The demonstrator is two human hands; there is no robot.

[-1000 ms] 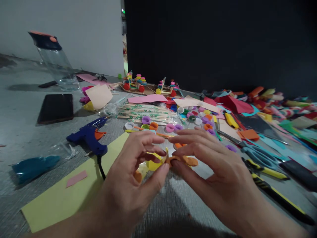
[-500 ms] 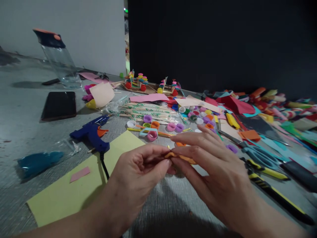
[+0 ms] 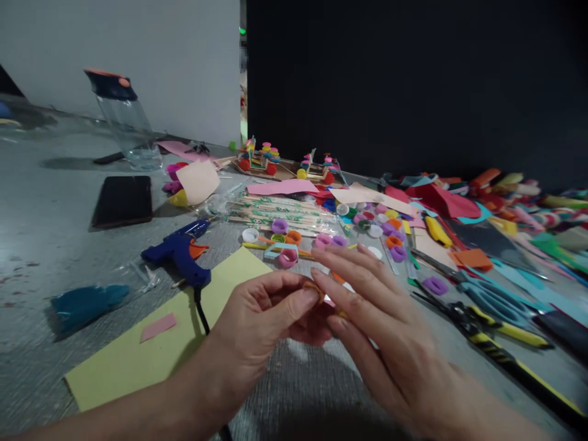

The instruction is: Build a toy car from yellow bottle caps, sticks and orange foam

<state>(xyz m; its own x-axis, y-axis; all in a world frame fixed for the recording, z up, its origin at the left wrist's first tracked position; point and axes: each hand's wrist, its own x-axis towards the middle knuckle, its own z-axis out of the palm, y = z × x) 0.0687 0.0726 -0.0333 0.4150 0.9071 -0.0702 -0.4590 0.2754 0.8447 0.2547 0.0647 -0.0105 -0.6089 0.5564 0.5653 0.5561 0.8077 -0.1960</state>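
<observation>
My left hand [image 3: 271, 315] is closed, pinching a small curled orange piece [image 3: 313, 295] between thumb and fingertips. Whether it is paper, felt or foam I cannot tell. Beside it, my right hand [image 3: 390, 324] has its fingers stretched out and the thumb apart, with the fingertips close to the orange piece. A bit of yellow shows by the right thumb tip, too small to name. Just beyond the hands lie several coloured bottle caps [image 3: 288, 257] and a bent light-blue strip [image 3: 281, 248].
A blue glue gun [image 3: 184, 254] and yellow paper [image 3: 124, 361] lie left. Farther back are a phone [image 3: 123, 201], a water bottle [image 3: 126, 122] and packed wooden sticks [image 3: 280, 211]. Scissors [image 3: 496, 300] and yellow-black pliers [image 3: 509, 361] lie right.
The orange piece has shifted left, turned and curled into my left fingertips. My right fingers and thumb have come off it and spread. The view has swung slightly left.
</observation>
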